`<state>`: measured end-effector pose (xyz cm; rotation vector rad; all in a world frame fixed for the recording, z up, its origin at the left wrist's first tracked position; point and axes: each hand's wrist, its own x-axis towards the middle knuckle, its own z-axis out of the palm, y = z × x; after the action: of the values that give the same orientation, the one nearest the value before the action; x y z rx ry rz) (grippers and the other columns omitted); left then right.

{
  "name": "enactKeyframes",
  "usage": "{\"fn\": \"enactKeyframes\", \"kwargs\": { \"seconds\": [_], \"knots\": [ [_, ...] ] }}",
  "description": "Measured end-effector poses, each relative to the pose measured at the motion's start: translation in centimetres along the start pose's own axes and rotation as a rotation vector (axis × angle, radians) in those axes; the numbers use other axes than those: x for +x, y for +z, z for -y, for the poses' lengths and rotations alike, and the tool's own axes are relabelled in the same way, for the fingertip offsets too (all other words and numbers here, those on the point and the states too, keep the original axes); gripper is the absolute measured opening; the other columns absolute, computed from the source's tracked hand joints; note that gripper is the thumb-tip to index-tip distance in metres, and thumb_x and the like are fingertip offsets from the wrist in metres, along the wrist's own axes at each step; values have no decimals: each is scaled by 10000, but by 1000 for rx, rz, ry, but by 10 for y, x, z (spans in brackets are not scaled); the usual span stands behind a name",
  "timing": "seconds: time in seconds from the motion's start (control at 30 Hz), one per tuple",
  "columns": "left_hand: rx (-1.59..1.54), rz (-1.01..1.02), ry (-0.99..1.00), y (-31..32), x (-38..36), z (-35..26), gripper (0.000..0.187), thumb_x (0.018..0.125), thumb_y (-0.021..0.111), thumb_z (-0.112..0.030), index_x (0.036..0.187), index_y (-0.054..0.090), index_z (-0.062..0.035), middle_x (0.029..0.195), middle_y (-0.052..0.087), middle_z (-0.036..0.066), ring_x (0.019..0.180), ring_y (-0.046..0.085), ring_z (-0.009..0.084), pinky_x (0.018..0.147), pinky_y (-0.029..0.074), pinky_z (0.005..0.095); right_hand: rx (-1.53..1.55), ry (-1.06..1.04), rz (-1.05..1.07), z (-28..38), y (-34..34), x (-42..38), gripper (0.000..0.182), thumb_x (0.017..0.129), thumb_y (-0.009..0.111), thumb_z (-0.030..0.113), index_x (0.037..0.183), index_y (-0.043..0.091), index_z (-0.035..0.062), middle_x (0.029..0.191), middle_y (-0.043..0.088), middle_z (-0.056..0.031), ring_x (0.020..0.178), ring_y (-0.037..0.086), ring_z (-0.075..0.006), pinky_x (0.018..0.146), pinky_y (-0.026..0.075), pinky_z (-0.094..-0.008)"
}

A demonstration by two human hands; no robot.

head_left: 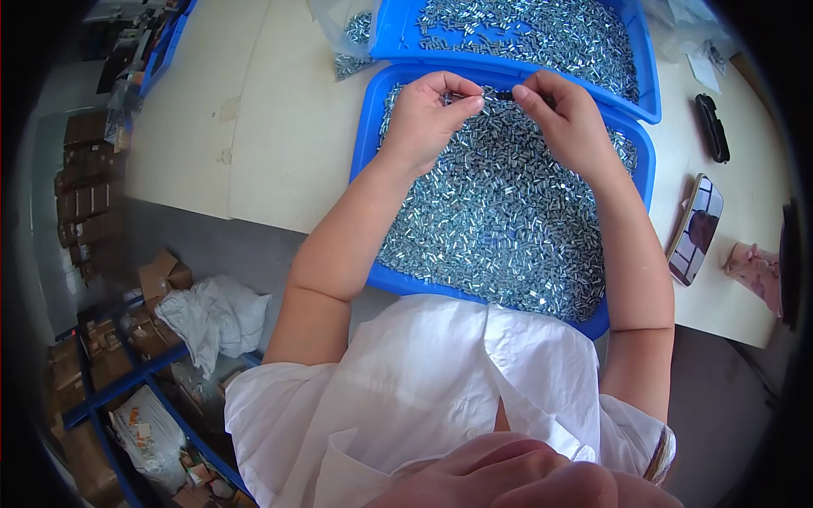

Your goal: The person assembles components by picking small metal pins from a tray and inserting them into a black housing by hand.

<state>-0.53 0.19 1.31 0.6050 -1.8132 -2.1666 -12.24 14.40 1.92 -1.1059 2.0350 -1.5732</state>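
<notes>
A blue tray (363,161) full of small silvery metal pins (500,195) lies right in front of me. Over its far part, my left hand (430,118) pinches something tiny between thumb and forefinger, too small to name. Just to the right, my right hand (566,118) has its thumb and fingers closed on a small dark piece (505,96), which lies between the two hands. The fingertips of both hands are a short gap apart.
Behind stands a second blue tray (649,76) of pins, with a clear bag (345,42) of pins beside it. On the right lie a black case (712,129), a phone (696,229) and a pink item (754,273). Cardboard boxes (86,186) are at the left.
</notes>
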Motion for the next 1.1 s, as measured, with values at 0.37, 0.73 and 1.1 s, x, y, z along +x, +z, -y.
{"fn": "enactKeyframes", "kwargs": {
  "seconds": [0.37,0.73,1.1],
  "knots": [
    [281,9,99,0,-1,3,181,865,550,-213,873,552,-32,626,414,-66,498,320,5,416,250,168,-101,-4,40,4,-2,-1,276,844,567,268,765,567,4,530,457,-51,482,396,-102,443,325,-273],
    [322,-33,200,4,-2,1,68,786,642,-75,784,589,-32,608,377,-83,543,327,3,476,268,160,-121,-7,55,-4,-2,0,259,841,570,260,780,579,9,530,464,-48,480,410,-103,439,327,-277],
    [380,-90,447,2,0,2,90,700,700,-52,757,631,-38,578,364,-62,534,340,40,482,301,194,28,63,168,3,-9,1,195,818,611,195,830,571,4,670,538,-18,599,460,-64,533,388,-223]
  ]
}}
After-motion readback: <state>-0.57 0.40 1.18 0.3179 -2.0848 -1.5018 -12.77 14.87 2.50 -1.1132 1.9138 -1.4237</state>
